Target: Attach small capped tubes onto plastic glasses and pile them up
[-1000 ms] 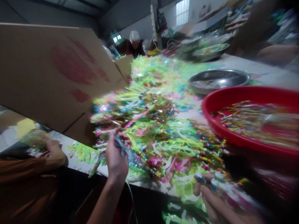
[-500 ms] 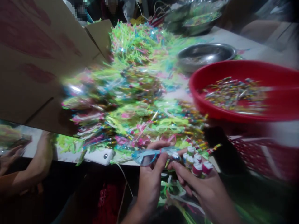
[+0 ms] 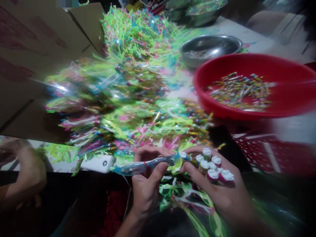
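My left hand [image 3: 148,181] pinches a thin, see-through blue plastic piece [image 3: 145,165] between thumb and fingers. This piece lies nearly level, and a red line crosses it. Its right end meets a small white-tipped stick at the fingertips of my right hand [image 3: 219,187]. Curled in that hand is a bunch of small tubes with crinkled white ends [image 3: 213,166], some with pink or green sides. Green, white and pink plastic loops [image 3: 187,197] hang below my hands; what holds them is hidden.
Heaped bright plastic pieces [image 3: 138,36] and bundled sticks cover the table beyond. A red basin [image 3: 283,82] holds small striped tubes, with a metal bowl [image 3: 232,41] behind. A white phone [image 3: 97,163] lies at the edge, beside a cardboard box [image 3: 37,95]. Another person's arm [image 3: 28,168] is at left.
The blue piece's right end has come up to the white-tipped stick at my right fingertips. My left hand has shifted left and its fingers have moved. The view has turned slightly.
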A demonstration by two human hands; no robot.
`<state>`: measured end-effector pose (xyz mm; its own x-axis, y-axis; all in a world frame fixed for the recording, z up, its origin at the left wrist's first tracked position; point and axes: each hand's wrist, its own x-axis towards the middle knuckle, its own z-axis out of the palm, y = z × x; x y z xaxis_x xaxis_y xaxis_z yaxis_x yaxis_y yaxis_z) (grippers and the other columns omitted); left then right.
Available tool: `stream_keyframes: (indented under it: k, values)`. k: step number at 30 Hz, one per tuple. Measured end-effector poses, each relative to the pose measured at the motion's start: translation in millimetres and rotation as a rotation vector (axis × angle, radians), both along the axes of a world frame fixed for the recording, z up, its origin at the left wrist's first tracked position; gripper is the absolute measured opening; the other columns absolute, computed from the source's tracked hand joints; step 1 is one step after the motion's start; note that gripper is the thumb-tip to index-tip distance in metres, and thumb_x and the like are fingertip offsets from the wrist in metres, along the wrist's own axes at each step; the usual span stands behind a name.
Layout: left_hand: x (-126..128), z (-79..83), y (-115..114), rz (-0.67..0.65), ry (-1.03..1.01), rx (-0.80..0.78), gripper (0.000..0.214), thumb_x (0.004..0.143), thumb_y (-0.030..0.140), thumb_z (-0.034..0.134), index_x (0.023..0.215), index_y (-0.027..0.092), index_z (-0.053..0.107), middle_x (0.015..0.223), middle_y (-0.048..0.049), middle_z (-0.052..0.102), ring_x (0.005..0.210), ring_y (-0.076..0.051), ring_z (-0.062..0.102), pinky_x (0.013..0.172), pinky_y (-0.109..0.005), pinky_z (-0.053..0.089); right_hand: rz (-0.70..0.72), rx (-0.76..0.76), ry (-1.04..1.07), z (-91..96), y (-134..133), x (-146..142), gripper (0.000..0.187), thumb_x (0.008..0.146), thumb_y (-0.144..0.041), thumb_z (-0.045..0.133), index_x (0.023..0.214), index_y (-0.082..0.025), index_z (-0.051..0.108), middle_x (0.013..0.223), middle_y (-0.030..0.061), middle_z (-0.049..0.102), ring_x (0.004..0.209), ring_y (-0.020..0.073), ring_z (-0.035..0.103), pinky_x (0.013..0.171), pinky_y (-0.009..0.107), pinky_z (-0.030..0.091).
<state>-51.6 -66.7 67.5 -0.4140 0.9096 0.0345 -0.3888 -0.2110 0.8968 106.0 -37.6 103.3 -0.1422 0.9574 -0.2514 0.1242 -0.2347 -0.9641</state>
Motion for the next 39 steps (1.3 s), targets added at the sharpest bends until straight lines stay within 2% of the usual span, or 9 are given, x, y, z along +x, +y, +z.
stream_keyframes:
  k: [7, 12, 15, 19, 22, 28, 31, 34, 39]
  values:
    - [0, -7.7, 0, -0.046, 0.156, 0.137, 0.021, 0.088, 0.014, 0.088, 0.095, 0.025, 0.072, 0.094, 0.0000, 0.070, 0.100, -0.017, 0.071, 0.094, -0.029, 0.058, 0.043, -0.031, 0.026, 3.7, -1, 1, 0.020, 0.091, -0.044, 0.076, 0.094, -0.024, 0.074, 0.083, 0.0026, 0.077, 0.072, 0.0184, 0.071, 0.064, 0.025, 0.056]
    - [-9, -8.6, -4, -0.080, 0.325, 0.246, 0.024, 0.089, 0.006, 0.083, 0.100, 0.026, 0.074, 0.091, -0.0018, 0.073, 0.098, -0.022, 0.072, 0.094, -0.037, 0.058, 0.041, -0.147, 0.045, 2.4, 0, 10, 0.031, 0.086, -0.049, 0.081, 0.098, -0.021, 0.076, 0.075, 0.0044, 0.075, 0.070, 0.0220, 0.073, 0.068, 0.030, 0.061]
    - [-16, -10.5, -6, -0.077, 0.395, 0.285, 0.022, 0.087, 0.011, 0.085, 0.098, 0.027, 0.076, 0.085, -0.0033, 0.076, 0.091, -0.025, 0.074, 0.090, -0.042, 0.060, 0.051, -0.228, 0.090, -1.2, 1, 13, 0.039, 0.079, -0.050, 0.087, 0.102, -0.020, 0.076, 0.069, 0.0013, 0.071, 0.064, 0.0200, 0.069, 0.065, 0.030, 0.059]
    - [-22, -14.5, -11, 0.029, 0.366, 0.173, 0.026, 0.074, 0.020, 0.098, 0.084, 0.026, 0.074, 0.073, -0.0029, 0.072, 0.082, -0.028, 0.074, 0.080, -0.045, 0.065, 0.097, -0.314, 0.129, -1.5, 3, 13, 0.038, 0.070, -0.041, 0.093, 0.096, -0.019, 0.077, 0.060, -0.0038, 0.064, 0.059, 0.0162, 0.062, 0.066, 0.029, 0.056]
    - [-22, -16.1, -11, 0.059, 0.331, 0.144, 0.026, 0.073, 0.027, 0.100, 0.079, 0.027, 0.074, 0.068, -0.0023, 0.070, 0.079, -0.028, 0.073, 0.077, -0.045, 0.066, 0.082, -0.354, 0.141, 1.8, 0, 9, 0.034, 0.069, -0.039, 0.093, 0.091, -0.020, 0.076, 0.063, -0.0030, 0.067, 0.063, 0.0170, 0.063, 0.069, 0.030, 0.056]
    - [-20, -14.6, -5, -0.020, 0.253, 0.190, 0.022, 0.080, 0.025, 0.096, 0.087, 0.028, 0.075, 0.069, -0.0009, 0.073, 0.078, -0.026, 0.076, 0.082, -0.044, 0.065, 0.019, -0.466, 0.164, 5.4, -9, -1, 0.042, 0.066, -0.047, 0.090, 0.095, -0.020, 0.077, 0.078, 0.0016, 0.074, 0.074, 0.0211, 0.067, 0.067, 0.031, 0.056]
    - [-20, -14.6, -5, -0.069, 0.267, 0.208, 0.019, 0.085, 0.022, 0.091, 0.094, 0.028, 0.075, 0.076, -0.0014, 0.075, 0.080, -0.025, 0.077, 0.084, -0.044, 0.066, 0.109, -0.470, 0.210, 3.3, -8, -2, 0.040, 0.069, -0.047, 0.089, 0.093, -0.019, 0.074, 0.078, 0.0015, 0.073, 0.071, 0.0190, 0.065, 0.067, 0.029, 0.052]
    - [-20, -16.7, -6, -0.075, 0.255, 0.198, 0.017, 0.087, 0.020, 0.088, 0.095, 0.026, 0.074, 0.078, -0.0020, 0.073, 0.080, -0.023, 0.075, 0.079, -0.039, 0.066, 0.179, -0.466, 0.245, 1.5, -6, -4, 0.039, 0.070, -0.044, 0.091, 0.093, -0.018, 0.073, 0.082, 0.0029, 0.074, 0.075, 0.0194, 0.066, 0.069, 0.029, 0.051]
    - [-20, -21.3, -10, -0.182, 0.163, 0.116, 0.013, 0.092, 0.024, 0.082, 0.096, 0.025, 0.070, 0.084, -0.0040, 0.070, 0.081, -0.023, 0.073, 0.070, -0.034, 0.065, 0.116, -0.515, 0.279, 0.1, -8, -5, 0.049, 0.067, -0.045, 0.094, 0.103, -0.019, 0.075, 0.086, 0.0027, 0.074, 0.084, 0.0228, 0.069, 0.078, 0.033, 0.055]
